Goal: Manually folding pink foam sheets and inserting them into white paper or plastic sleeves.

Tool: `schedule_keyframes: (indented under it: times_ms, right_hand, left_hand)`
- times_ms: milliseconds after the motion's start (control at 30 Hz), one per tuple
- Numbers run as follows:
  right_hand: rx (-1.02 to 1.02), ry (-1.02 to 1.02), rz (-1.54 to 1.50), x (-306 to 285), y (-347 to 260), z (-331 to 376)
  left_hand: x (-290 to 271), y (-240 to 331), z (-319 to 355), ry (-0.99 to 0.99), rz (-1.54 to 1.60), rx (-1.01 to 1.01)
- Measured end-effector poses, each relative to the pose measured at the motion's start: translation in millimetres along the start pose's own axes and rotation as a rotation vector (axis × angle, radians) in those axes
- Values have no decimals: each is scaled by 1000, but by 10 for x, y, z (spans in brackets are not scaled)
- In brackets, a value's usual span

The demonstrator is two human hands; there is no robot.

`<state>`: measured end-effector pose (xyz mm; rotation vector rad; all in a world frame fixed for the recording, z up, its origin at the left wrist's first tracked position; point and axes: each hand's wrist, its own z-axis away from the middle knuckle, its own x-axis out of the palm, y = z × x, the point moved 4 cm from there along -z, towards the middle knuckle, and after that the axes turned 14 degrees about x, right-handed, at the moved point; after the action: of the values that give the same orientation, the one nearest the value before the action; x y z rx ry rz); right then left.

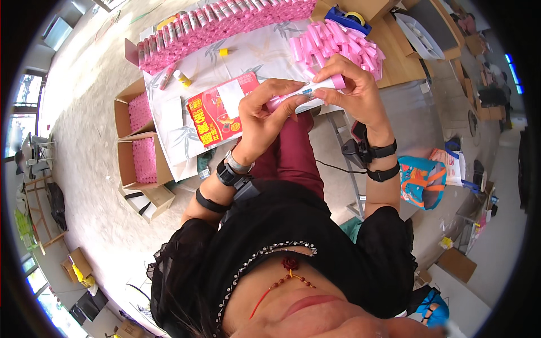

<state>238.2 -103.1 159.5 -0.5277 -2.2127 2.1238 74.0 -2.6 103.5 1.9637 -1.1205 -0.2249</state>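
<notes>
I see the left hand (264, 112) and the right hand (357, 93) both gripping a slim pink-and-white tube (318, 87), thumbs and fingers closed on it toward either end, near the table's (251, 56) near edge. A heap of pink tubes (332, 46) lies just beyond the right hand, while a flat red packet (212, 119) lies beside the left.

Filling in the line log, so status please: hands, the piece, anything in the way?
Left hand and right hand both on pink-and-white tube. Tube held crosswise between fingertips. Loose pink pieces heaped beyond right hand, nothing blocking the tube.
</notes>
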Motion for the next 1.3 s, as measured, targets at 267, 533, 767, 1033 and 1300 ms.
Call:
schedule_keyframes:
  times_ms: [267,533,767,1033,1300]
  right_hand:
    - [-149,-6,265,6,-116,-12]
    - [-90,62,392,105,-189,25]
    - [394,-4,95,218,-90,85]
    - [109,-91,355,259,-57,68]
    - [-120,84,477,314,-88,69]
  left_hand:
    - [-34,164,-85,-118,-268,153]
    - [-162,255,-216,-320,-530,424]
    - [-161,310,-63,-494,-676,396]
    - [-377,316,-41,-487,-626,316]
    - [-447,326,-133,-462,-747,431]
